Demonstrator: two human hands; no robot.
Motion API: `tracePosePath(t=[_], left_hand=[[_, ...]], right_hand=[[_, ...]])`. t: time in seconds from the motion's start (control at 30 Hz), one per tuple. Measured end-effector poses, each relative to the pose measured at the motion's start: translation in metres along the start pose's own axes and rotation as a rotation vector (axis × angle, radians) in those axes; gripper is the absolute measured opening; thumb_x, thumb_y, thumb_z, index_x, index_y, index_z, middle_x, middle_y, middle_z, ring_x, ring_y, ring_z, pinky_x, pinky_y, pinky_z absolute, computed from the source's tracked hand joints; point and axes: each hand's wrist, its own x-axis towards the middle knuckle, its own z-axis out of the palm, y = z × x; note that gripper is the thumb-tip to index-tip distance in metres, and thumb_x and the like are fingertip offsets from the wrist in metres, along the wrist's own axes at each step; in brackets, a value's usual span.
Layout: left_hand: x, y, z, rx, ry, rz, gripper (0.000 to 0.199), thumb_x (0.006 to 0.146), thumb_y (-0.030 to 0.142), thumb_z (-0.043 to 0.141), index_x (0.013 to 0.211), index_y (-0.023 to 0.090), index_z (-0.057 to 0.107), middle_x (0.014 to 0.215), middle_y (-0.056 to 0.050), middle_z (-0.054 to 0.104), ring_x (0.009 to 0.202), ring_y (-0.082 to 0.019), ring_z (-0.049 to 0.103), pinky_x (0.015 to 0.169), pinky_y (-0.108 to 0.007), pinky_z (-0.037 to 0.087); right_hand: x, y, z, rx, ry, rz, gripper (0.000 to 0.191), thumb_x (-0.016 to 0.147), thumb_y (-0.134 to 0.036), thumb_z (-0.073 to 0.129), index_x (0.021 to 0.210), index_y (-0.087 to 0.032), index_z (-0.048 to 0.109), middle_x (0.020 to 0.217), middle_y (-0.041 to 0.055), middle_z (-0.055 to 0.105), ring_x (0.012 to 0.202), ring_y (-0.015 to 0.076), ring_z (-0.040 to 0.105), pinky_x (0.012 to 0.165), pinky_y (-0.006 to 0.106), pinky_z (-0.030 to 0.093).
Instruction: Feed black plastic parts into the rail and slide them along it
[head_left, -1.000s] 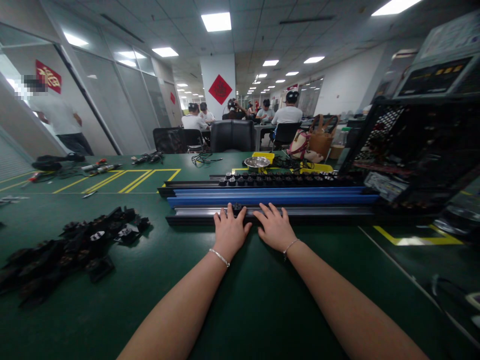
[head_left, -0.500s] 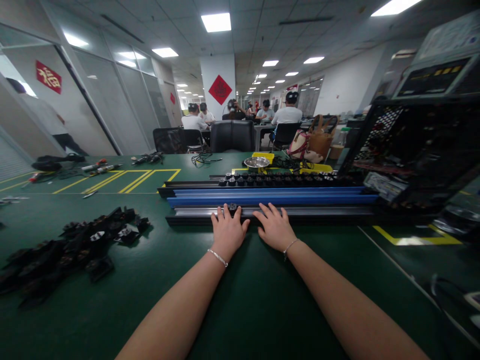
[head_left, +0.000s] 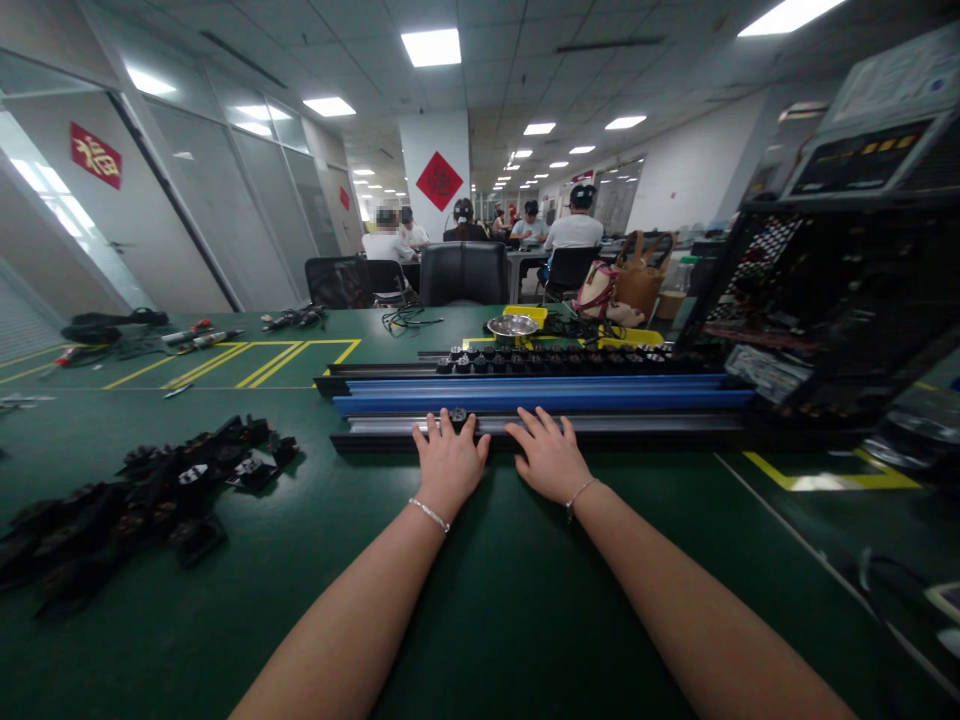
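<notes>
My left hand (head_left: 450, 462) lies with fingers spread over the near edge of a long black rail with a grey channel (head_left: 637, 425). Just beyond its fingertips a small black part (head_left: 458, 415) sits in the channel, partly hidden by the fingers; whether they touch it I cannot tell. To the right, my right hand (head_left: 551, 457) rests on the same rail, its fingers also apart and nothing in them. Directly behind runs a long blue rail (head_left: 540, 395). Farther back, a row of small black round parts (head_left: 525, 362) lines another dark rail (head_left: 375, 370).
A heap of black parts (head_left: 150, 500) covers the table's left side. An opened machine housing (head_left: 795, 290) stands at the right. Behind the rails are a metal bowl (head_left: 513, 327), yellow trays (head_left: 529, 314) and cables (head_left: 409, 318). Several people sit in the background.
My left hand has slid slightly left along the rail, and the small black part has shifted left too. The right hand has stayed put. A person at the far left has left view.
</notes>
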Motion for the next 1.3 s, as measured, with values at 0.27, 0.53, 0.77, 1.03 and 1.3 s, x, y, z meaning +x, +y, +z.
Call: tracePosePath(t=[0.27, 0.53, 0.77, 1.03, 1.3], left_hand=[[0.002, -0.003, 0.000, 0.016, 0.019, -0.019, 0.054, 0.088, 0.055, 0.029, 0.129, 0.029, 0.052, 0.138, -0.015, 0.047, 0.129, -0.037, 0.036, 0.105, -0.061, 0.014], [0.003, -0.009, -0.002, 0.016, 0.024, -0.030, 0.051, 0.089, 0.054, 0.028, 0.126, 0.033, 0.055, 0.135, -0.014, 0.050, 0.127, -0.037, 0.039, 0.104, -0.062, 0.012], [0.003, -0.014, -0.002, 0.001, 0.011, -0.054, 0.051, 0.088, 0.054, 0.029, 0.126, 0.033, 0.054, 0.137, -0.012, 0.048, 0.129, -0.037, 0.036, 0.105, -0.062, 0.011], [0.003, -0.018, 0.003, -0.052, 0.003, -0.029, 0.055, 0.086, 0.062, 0.026, 0.131, 0.038, 0.047, 0.144, -0.010, 0.039, 0.134, -0.036, 0.028, 0.104, -0.062, 0.018], [0.002, -0.022, 0.000, -0.042, -0.023, -0.082, 0.052, 0.088, 0.058, 0.024, 0.132, 0.040, 0.045, 0.145, -0.008, 0.039, 0.135, -0.035, 0.027, 0.104, -0.063, 0.017]], right_hand=[[0.000, 0.000, -0.001, 0.018, 0.001, 0.002, 0.048, 0.080, -0.028, 0.048, 0.129, -0.029, 0.049, 0.147, 0.0067, 0.034, 0.134, 0.0305, 0.026, 0.104, 0.055, 0.019], [0.000, -0.001, -0.001, 0.011, -0.005, 0.003, 0.048, 0.081, -0.029, 0.047, 0.129, -0.029, 0.048, 0.147, 0.0064, 0.034, 0.134, 0.0301, 0.025, 0.103, 0.056, 0.019], [0.000, -0.001, -0.002, 0.008, -0.003, 0.003, 0.048, 0.081, -0.029, 0.047, 0.128, -0.029, 0.048, 0.147, 0.0064, 0.034, 0.134, 0.0298, 0.026, 0.104, 0.055, 0.019], [0.000, -0.001, -0.001, 0.005, -0.006, 0.004, 0.048, 0.081, -0.029, 0.047, 0.128, -0.029, 0.048, 0.147, 0.0066, 0.034, 0.134, 0.0302, 0.025, 0.103, 0.056, 0.019], [0.001, -0.001, -0.001, 0.002, -0.016, 0.007, 0.048, 0.081, -0.029, 0.047, 0.129, -0.030, 0.048, 0.147, 0.0063, 0.034, 0.134, 0.0302, 0.025, 0.103, 0.056, 0.019]])
